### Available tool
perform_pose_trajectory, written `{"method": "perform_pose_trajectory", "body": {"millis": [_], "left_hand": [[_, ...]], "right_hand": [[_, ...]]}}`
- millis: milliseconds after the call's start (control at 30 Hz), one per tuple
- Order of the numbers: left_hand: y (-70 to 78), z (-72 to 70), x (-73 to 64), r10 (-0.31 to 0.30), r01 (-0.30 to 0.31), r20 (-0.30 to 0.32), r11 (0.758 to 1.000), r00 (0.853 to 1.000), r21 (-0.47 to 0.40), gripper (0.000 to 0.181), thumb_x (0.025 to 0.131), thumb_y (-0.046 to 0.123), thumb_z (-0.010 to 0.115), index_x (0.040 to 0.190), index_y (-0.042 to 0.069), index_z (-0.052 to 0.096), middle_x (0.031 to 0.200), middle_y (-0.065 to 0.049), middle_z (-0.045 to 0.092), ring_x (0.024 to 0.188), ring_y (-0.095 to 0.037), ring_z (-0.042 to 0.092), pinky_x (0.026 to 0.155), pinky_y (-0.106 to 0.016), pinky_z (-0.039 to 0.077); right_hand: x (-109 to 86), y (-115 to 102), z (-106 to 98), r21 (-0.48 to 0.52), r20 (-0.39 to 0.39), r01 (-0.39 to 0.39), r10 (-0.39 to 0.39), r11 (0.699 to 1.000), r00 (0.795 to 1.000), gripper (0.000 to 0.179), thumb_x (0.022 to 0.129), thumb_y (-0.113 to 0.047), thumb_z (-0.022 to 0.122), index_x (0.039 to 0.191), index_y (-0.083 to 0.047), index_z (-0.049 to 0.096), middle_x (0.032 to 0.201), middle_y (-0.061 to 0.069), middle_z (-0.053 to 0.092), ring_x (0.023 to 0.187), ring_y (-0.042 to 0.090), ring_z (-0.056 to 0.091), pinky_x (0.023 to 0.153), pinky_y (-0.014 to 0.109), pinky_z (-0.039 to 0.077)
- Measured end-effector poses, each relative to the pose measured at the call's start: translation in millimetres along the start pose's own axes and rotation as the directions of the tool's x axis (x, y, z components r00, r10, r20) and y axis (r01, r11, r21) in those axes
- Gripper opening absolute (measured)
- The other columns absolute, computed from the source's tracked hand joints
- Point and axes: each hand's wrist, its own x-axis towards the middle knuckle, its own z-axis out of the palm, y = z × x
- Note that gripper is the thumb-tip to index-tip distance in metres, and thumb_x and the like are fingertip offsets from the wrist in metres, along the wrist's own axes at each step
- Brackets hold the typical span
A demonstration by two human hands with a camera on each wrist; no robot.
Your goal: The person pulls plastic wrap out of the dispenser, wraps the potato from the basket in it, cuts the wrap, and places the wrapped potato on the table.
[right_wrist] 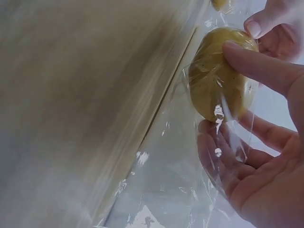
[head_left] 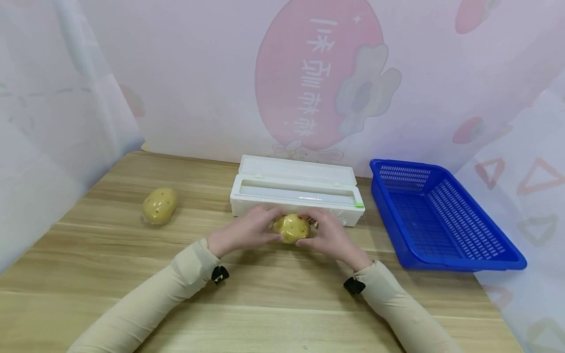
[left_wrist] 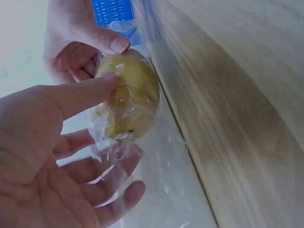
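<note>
The potato (head_left: 290,229), in clear film (right_wrist: 218,112), sits between my hands at the white box's (head_left: 253,203) near side. My left hand (head_left: 250,229) and right hand (head_left: 330,237) grip it, thumbs pressing. Left of the box lies another potato (head_left: 160,206); right, a blue basket (head_left: 397,228).

Bright, soft light in the head view; dimmer wrist views, glare on plastic film (right_wrist: 218,112)

White column of characters (head_left: 320,45), not surely readable, on the pink oval (head_left: 280,73), printed backdrop (head_left: 198,63)
</note>
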Motion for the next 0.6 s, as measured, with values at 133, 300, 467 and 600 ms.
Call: {"method": "perform_pose_trajectory", "body": {"millis": [133, 300, 467, 600], "left_hand": [[5.4, -1.1, -2.4, 0.006, 0.003, -0.061, 0.989, 0.998, 0.146, 0.078, 0.07, 0.033, 0.09, 0.133, 0.003, 0.055, 0.126, -0.012, 0.056, 0.111, -0.027, 0.055, 0.094, -0.042, 0.046], [6.5, 4.3, 0.9, 0.018, 0.002, -0.071, 0.962, 0.997, 0.274, 0.082, 0.064, 0.037, 0.093, 0.129, 0.004, 0.055, 0.117, -0.011, 0.057, 0.101, -0.026, 0.055, 0.088, -0.041, 0.048], [3.5, 13.6, 8.9, -0.004, 0.034, -0.084, 0.934, 0.996, 0.356, 0.073, 0.065, 0.03, 0.093, 0.122, 0.003, 0.057, 0.106, -0.01, 0.06, 0.093, -0.024, 0.056, 0.079, -0.037, 0.05], [2.1, 15.8, 13.6, 0.005, 0.034, -0.099, 0.923, 0.995, 0.384, 0.067, 0.065, 0.029, 0.093, 0.115, 0.001, 0.058, 0.1, -0.011, 0.064, 0.089, -0.026, 0.057, 0.077, -0.037, 0.05]], "right_hand": [[3.0, 2, 0, 0.069, 0.022, -0.019, 0.018, 0.997, 1.0, 0.06, 0.068, -0.016, 0.093, 0.118, -0.003, 0.064, 0.106, 0.004, 0.067, 0.09, 0.018, 0.063, 0.079, 0.037, 0.054], [6.6, 3, -3, 0.13, 0.06, -0.09, 0.083, 0.987, 0.995, 0.055, 0.071, -0.018, 0.091, 0.118, -0.004, 0.064, 0.105, 0.002, 0.067, 0.09, 0.018, 0.063, 0.079, 0.038, 0.054], [11.7, 3, -6, 0.146, 0.096, -0.159, 0.146, 0.976, 0.985, 0.054, 0.073, -0.019, 0.09, 0.119, -0.004, 0.066, 0.105, 0.003, 0.068, 0.089, 0.019, 0.063, 0.079, 0.039, 0.054], [13.5, 4, -6, 0.148, 0.118, -0.171, 0.154, 0.974, 0.981, 0.055, 0.074, -0.016, 0.088, 0.122, -0.002, 0.065, 0.109, 0.006, 0.068, 0.091, 0.02, 0.064, 0.081, 0.038, 0.054]]}}
